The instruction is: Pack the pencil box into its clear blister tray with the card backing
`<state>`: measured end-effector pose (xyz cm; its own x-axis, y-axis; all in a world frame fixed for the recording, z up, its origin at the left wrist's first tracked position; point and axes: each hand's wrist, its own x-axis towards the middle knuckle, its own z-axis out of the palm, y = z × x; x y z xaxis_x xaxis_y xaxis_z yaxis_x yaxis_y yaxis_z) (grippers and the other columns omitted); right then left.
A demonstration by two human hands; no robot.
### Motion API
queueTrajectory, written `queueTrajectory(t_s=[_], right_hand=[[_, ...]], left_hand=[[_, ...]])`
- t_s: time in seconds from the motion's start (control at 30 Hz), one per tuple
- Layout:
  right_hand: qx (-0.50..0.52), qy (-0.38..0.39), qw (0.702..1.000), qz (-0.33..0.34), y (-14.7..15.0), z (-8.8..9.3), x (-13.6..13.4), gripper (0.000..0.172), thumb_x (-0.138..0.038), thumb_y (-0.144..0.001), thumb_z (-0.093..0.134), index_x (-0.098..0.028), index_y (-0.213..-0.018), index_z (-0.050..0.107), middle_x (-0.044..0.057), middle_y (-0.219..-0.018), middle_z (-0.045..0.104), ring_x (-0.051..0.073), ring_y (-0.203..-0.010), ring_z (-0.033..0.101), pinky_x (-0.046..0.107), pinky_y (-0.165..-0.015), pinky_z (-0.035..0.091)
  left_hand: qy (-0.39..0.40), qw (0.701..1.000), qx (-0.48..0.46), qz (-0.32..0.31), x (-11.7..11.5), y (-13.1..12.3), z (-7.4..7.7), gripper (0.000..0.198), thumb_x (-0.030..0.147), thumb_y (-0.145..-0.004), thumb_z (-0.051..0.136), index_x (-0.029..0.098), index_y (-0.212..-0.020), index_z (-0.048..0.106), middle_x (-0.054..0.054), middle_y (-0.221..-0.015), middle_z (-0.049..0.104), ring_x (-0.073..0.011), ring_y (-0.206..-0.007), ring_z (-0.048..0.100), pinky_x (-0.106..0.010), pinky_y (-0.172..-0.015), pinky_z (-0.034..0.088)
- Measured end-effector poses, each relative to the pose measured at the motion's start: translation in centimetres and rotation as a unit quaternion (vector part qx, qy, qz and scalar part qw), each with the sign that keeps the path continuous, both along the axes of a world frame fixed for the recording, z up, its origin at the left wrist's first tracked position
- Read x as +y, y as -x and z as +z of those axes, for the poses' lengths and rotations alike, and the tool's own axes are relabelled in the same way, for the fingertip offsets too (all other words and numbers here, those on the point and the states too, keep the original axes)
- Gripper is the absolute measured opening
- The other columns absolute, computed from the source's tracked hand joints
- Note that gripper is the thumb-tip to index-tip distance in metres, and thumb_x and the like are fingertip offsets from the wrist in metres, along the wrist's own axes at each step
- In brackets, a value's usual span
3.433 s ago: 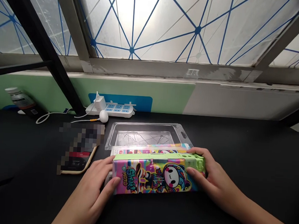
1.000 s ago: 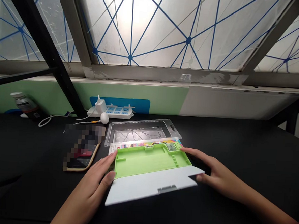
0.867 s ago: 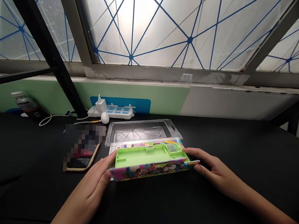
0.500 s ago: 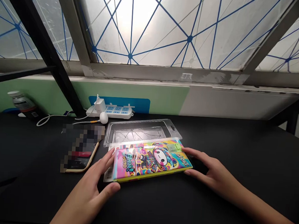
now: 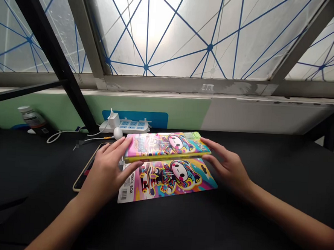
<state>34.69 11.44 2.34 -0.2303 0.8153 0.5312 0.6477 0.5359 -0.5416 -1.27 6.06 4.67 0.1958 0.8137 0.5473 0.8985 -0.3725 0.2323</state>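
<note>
My left hand (image 5: 108, 164) and right hand (image 5: 227, 167) hold a pencil box (image 5: 167, 148) by its 2 short ends. Grip is wide, fingers spread on the ends, box lifted off the table and tilted, colourful cartoon side up. The box sits between my hands, over the far part of a printed card (image 5: 167, 182) marked "PENCIL BOX", and doesn't look to touch it. The card lies flat on the black table (image 5: 263, 221). Just left of the card, partly under my left hand, is a phone (image 5: 84, 174) in a tan case. Past the box is a white power strip (image 5: 133, 126) with a white charger (image 5: 114, 120) plugged in, plus a small white ball (image 5: 117, 133) on a cable. Far left, a bottle (image 5: 31, 116) leans low near the wall. Behind everything: green wall panel (image 5: 156, 107), then a frosted window (image 5: 161, 34) with blue lines.
</note>
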Motion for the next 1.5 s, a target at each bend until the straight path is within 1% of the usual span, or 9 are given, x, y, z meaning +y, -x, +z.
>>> queueTrajectory(t_s=[0.17,0.33,0.57,0.8,0.97,1.07,1.17,1.37,1.5], right_hand=[[-0.009,0.024,1.000,0.003,2.0,-1.4,4.0,0.046,-0.044,-0.098,0.056,-0.023,-0.137,0.062,0.010,-0.132,0.071,0.030,-0.116,0.070,0.046,-0.098,0.057],[-0.049,0.035,0.998,0.021,2.0,-2.3,4.1,0.047,-0.043,-0.095,0.060,-0.021,-0.136,0.063,0.011,-0.133,0.071,0.030,-0.120,0.067,0.047,-0.099,0.057],[-0.079,0.039,0.995,0.054,0.6,-2.3,3.9,0.041,-0.044,-0.098,0.055,-0.026,-0.132,0.065,0.010,-0.138,0.068,0.031,-0.125,0.065,0.050,-0.102,0.056],[-0.123,0.023,0.990,0.071,0.5,-2.6,3.8,0.039,-0.039,-0.104,0.045,-0.021,-0.133,0.062,0.015,-0.149,0.058,0.031,-0.138,0.054,0.053,-0.110,0.049],[-0.215,-0.050,0.972,0.085,1.1,-2.3,3.3,0.043,-0.040,-0.104,0.046,-0.016,-0.139,0.054,0.021,-0.151,0.054,0.035,-0.144,0.046,0.063,-0.111,0.041],[-0.246,-0.105,0.959,0.094,1.6,-1.6,2.3,0.041,-0.039,-0.104,0.048,-0.014,-0.136,0.057,0.023,-0.153,0.050,0.035,-0.144,0.045,0.063,-0.114,0.035],[-0.263,-0.130,0.937,0.191,2.3,-1.0,0.7,0.038,-0.036,-0.104,0.050,-0.015,-0.133,0.060,0.020,-0.154,0.051,0.031,-0.145,0.045,0.053,-0.115,0.037],[-0.324,-0.011,0.899,0.295,3.7,-0.7,-2.0,0.074,-0.059,-0.101,0.047,-0.011,-0.156,0.039,0.018,-0.166,0.027,0.034,-0.154,0.025,0.060,-0.122,0.026],[-0.317,0.055,0.894,0.312,3.9,-0.4,-2.0,0.076,-0.063,-0.099,0.047,-0.013,-0.156,0.040,0.017,-0.165,0.028,0.037,-0.155,0.020,0.065,-0.123,0.014]], left_hand=[[0.078,0.993,0.083,0.014,4.3,0.8,-1.5,0.062,0.049,-0.103,0.044,0.011,-0.153,0.044,-0.021,-0.150,0.055,-0.0375,-0.145,0.045,-0.060,-0.117,0.033],[0.143,0.988,0.049,0.024,3.7,1.2,-3.8,0.070,0.052,-0.105,0.032,0.005,-0.156,0.038,-0.020,-0.159,0.044,-0.0355,-0.151,0.034,-0.050,-0.120,0.036],[0.114,0.989,0.088,0.020,3.2,0.4,-4.6,0.071,0.052,-0.106,0.028,0.002,-0.155,0.037,-0.023,-0.158,0.043,-0.0353,-0.150,0.035,-0.051,-0.118,0.040],[0.099,0.979,0.178,0.021,3.4,-0.6,-4.3,0.075,0.055,-0.106,0.028,-0.002,-0.153,0.039,-0.030,-0.163,0.029,-0.0399,-0.151,0.032,-0.056,-0.116,0.040],[0.061,0.965,0.255,-0.014,3.0,-3.5,-3.2,0.070,0.056,-0.104,0.040,0.006,-0.153,0.045,-0.026,-0.162,0.034,-0.0432,-0.152,0.028,-0.070,-0.118,0.024],[0.072,0.962,0.257,-0.056,3.6,-5.9,-2.5,0.066,0.053,-0.103,0.044,0.010,-0.153,0.045,-0.025,-0.161,0.038,-0.0439,-0.150,0.032,-0.064,-0.116,0.032],[0.100,0.961,0.248,-0.070,4.8,-7.5,-2.0,0.062,0.051,-0.106,0.039,0.012,-0.154,0.044,-0.025,-0.160,0.040,-0.0449,-0.148,0.036,-0.062,-0.111,0.040],[0.149,0.953,0.256,-0.060,5.2,-6.2,-1.8,0.059,0.051,-0.107,0.035,0.024,-0.159,0.036,-0.014,-0.165,0.036,-0.0431,-0.150,0.033,-0.064,-0.111,0.038],[0.168,0.950,0.260,-0.046,4.8,-5.1,-1.7,0.058,0.049,-0.107,0.035,0.025,-0.160,0.034,-0.011,-0.166,0.033,-0.0400,-0.151,0.032,-0.059,-0.114,0.037]])
